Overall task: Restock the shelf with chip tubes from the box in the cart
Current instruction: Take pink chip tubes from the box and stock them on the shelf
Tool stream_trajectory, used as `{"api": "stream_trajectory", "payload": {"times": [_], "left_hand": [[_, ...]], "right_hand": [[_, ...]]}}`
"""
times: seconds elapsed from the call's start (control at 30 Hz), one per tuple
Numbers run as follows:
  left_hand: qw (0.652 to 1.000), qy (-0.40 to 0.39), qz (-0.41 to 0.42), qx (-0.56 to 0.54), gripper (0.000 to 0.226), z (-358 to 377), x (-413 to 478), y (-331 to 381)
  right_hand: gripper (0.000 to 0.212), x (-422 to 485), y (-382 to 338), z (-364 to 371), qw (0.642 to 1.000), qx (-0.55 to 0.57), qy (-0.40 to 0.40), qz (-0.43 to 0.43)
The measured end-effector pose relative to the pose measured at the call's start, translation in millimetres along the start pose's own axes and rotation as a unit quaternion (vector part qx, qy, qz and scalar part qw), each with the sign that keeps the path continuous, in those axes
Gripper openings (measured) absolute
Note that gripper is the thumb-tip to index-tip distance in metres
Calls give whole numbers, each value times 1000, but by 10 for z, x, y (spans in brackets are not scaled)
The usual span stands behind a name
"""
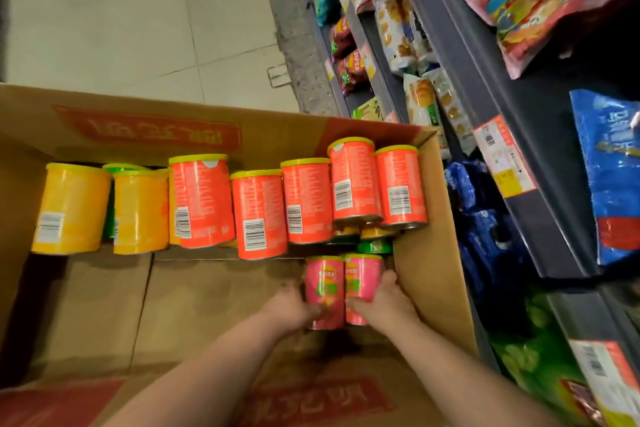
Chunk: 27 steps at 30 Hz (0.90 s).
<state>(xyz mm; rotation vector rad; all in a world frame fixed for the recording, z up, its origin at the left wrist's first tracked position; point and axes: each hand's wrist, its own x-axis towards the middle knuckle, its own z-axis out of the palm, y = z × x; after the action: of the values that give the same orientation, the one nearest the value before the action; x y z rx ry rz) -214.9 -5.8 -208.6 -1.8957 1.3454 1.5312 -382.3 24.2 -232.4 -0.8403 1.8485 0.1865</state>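
Both hands are down inside the cardboard box [429, 253], at its right end. Left hand [289, 305] wraps the left side of a pink tube [325, 288], right hand [384, 302] wraps the right side of a second pink tube [362, 282]. The 2 tubes stand upright, touching each other, squeezed between the hands as a pair; each hand is closed round its own tube. Whether they are lifted off the box floor I cannot tell.

Stock left in box: a row against the far wall, roughly 5 orange-red tubes [259, 215] and 2 yellow tubes [71, 208] visible, lids pointing away. More sit under them, at least 1 green lid [374, 247] shows, count hidden. Near half of the box floor is bare cardboard, so a good share looks already taken out, judging by the gap only.

Shelf [519, 156] is to the right, close beside the box, filled with snack bags [554, 0]. No tube slot is visible on it, so shelf fill cannot be judged.

Progress call: mid-task, probably around halfway. Left: carry this pair to the shelf, then clear the far row and the layer below.
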Motion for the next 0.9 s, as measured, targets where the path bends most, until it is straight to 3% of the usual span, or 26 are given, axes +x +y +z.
{"api": "stream_trajectory", "payload": {"times": [0.17, 0.4, 0.57, 0.7, 0.8, 0.9], "left_hand": [[996, 8, -30, -80, 88, 82, 126, 45], [995, 18, -44, -83, 84, 110, 136, 84], [990, 6, -66, -121, 59, 16, -67, 13], [990, 7, -66, -127, 47, -95, -249, -4], [989, 15, -52, -138, 30, -187, -491, 28], [988, 42, -25, -148, 22, -270, -701, 6]], "right_hand": [[74, 78, 93, 172, 994, 98, -28, 28], [69, 126, 51, 157, 988, 136, -55, 47], [58, -99, -22, 73, 974, 185, -105, 71], [70, -309, -118, -31, 979, 168, -109, 50], [51, -556, -214, -103, 978, 180, -98, 38], [48, -854, -286, -172, 981, 181, -68, 7]]}}
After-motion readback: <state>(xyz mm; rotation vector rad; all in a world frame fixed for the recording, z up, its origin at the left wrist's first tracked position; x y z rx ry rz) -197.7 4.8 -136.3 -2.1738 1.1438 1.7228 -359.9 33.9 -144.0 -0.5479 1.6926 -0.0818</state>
